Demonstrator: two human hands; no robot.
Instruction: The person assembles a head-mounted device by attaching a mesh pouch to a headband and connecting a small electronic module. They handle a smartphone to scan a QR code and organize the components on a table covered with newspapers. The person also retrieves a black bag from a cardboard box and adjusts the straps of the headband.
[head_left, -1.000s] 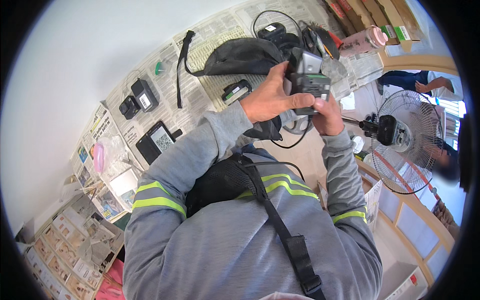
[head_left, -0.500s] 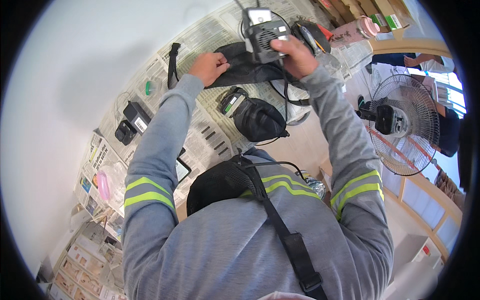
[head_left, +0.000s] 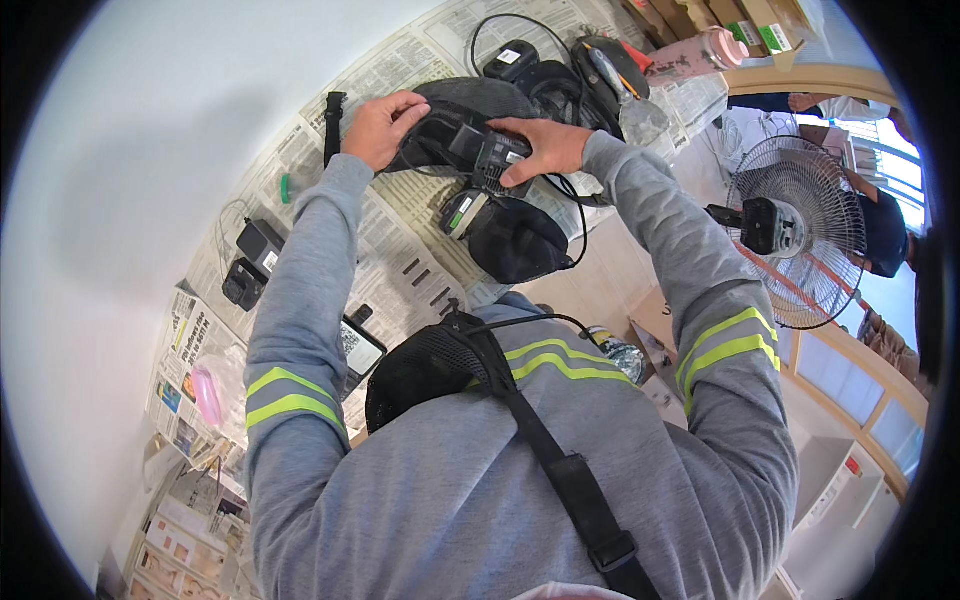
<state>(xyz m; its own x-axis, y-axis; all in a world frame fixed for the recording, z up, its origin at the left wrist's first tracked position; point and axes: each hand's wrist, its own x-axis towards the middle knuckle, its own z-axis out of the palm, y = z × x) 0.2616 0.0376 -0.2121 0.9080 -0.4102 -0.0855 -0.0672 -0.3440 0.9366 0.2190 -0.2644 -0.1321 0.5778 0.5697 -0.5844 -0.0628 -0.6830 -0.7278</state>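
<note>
My right hand point(head_left: 545, 148) grips a black boxy device point(head_left: 497, 162) with vent slots, its thumb on the near side and fingers over the top. A black cable point(head_left: 580, 205) loops beside that hand. My left hand point(head_left: 382, 130) pinches the left edge of a black mesh bag point(head_left: 475, 97), which lies flat under and behind the device. A black strap point(head_left: 333, 125) lies at the bag's left. Just nearer to me, a rounded black pouch point(head_left: 518, 240) rests beside a dark item with a white and green label point(head_left: 464, 212).
Newspaper point(head_left: 390, 235) covers the table. A phone point(head_left: 360, 348), black adapters point(head_left: 260, 245) and a green cap point(head_left: 285, 188) lie to the left. Beyond the bag are a smaller black box point(head_left: 511, 60), a pen pouch point(head_left: 615, 75) and a pink bottle point(head_left: 700, 55). A fan point(head_left: 790, 230) stands at the right.
My right hand has brought the device down and toward me, over the near edge of the mesh bag. The left hand has shifted a little left, still at the bag.
</note>
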